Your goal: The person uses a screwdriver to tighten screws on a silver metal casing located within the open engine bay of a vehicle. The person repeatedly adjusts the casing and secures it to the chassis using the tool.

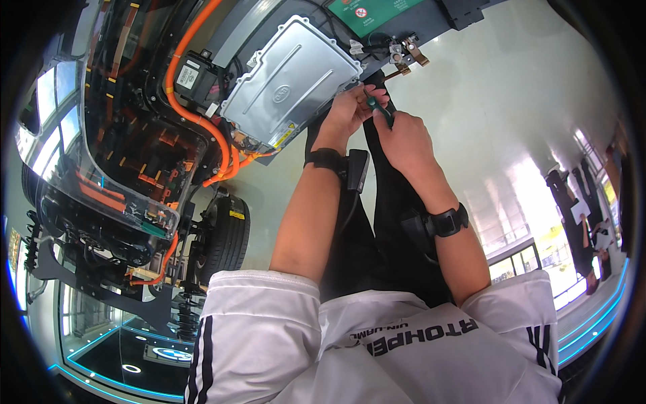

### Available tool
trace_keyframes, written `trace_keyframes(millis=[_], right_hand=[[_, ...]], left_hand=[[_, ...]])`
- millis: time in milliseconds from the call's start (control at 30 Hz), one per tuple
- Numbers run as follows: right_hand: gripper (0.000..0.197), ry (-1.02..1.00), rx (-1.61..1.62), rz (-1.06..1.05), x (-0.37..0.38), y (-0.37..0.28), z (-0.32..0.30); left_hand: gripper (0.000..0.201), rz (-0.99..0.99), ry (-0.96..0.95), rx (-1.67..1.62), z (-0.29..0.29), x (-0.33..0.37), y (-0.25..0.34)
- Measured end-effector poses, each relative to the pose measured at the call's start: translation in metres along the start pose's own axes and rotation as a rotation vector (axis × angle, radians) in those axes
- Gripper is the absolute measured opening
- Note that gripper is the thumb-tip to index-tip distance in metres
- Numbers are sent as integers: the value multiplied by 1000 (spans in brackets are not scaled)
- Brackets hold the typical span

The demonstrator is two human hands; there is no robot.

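Note:
My right hand [407, 145] is closed round a green-handled screwdriver [381, 110], which slants up and left toward my left hand. My left hand [348, 113] is beside the lower right corner of a silver metal housing [289, 77]. Its thumb and fingers curl around the front end of the screwdriver; whatever they pinch there is too small to make out. The screwdriver's tip is hidden among these fingers. Black straps and small devices sit on both my wrists.
Thick orange cables [178, 101] run left of the housing, by a small black module [194, 77]. A cutaway car chassis with a tyre [229, 232] fills the left. Copper terminals [407, 60] and a green panel [367, 13] lie beyond my hands. People [572, 209] stand far right.

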State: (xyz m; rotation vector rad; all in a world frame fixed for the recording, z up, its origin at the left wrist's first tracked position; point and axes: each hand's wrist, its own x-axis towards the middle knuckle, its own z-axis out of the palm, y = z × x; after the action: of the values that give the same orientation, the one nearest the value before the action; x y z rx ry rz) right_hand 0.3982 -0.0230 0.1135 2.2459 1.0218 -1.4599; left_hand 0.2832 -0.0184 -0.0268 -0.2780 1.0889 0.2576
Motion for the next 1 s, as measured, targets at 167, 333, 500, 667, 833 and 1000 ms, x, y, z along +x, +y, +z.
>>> trace_keyframes(millis=[167, 333, 500, 667, 833, 1000], right_hand=[[47, 88, 70, -64, -9, -1, 7], [49, -1, 70, -3, -1, 3, 9], [44, 155, 122, -58, -16, -5, 8], [41, 71, 188, 41, -9, -1, 4], [42, 190, 326, -132, -17, 6, 17], [49, -4, 351, 69, -6, 12, 15]], left_hand=[[30, 29, -5, -22, -1, 2, -4], [27, -31, -52, -85, 0, -2, -1], [27, 7, 32, 80, 5, -5, -2], [27, 13, -75, -78, 3, -7, -3], [28, 35, -24, 73, -3, -6, -8], [29, 28, -52, -55, 3, -15, -12]])
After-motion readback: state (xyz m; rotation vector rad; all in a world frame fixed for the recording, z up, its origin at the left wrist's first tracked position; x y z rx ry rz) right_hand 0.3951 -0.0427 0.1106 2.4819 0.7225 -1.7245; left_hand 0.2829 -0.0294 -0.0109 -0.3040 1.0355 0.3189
